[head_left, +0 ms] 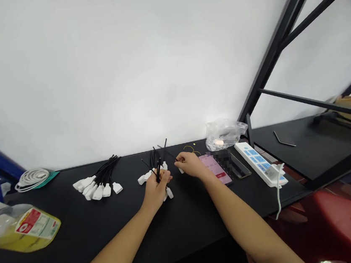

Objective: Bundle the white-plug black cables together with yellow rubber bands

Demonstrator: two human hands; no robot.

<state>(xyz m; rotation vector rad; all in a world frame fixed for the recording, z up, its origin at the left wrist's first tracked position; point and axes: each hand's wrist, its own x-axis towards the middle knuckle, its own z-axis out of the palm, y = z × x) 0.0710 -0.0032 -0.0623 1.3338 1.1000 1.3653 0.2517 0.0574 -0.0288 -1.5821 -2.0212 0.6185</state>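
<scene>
My left hand point(154, 188) is closed around several thin black cables point(158, 171), with white connector-like ends point(169, 192) showing below the fingers. Just to the right, my right hand point(191, 163) pinches a single black cable point(167, 151) that slants up to the left; a white end point(181, 170) shows under its fingertips. More white ends point(141, 179) lie on the table beside and behind my left hand. Further left, a fanned bundle of the same black cables point(105, 172) rests with its white ends point(98, 192) toward me.
A bottle of yellow liquid point(28, 228) lies at the left, near a coiled white cable point(35, 178). To the right are a phone with a pink screen point(214, 167), another dark phone point(240, 167), a clear plastic bag point(224, 130) and a power strip point(259, 162). Black shelf framing point(275, 50) rises beyond.
</scene>
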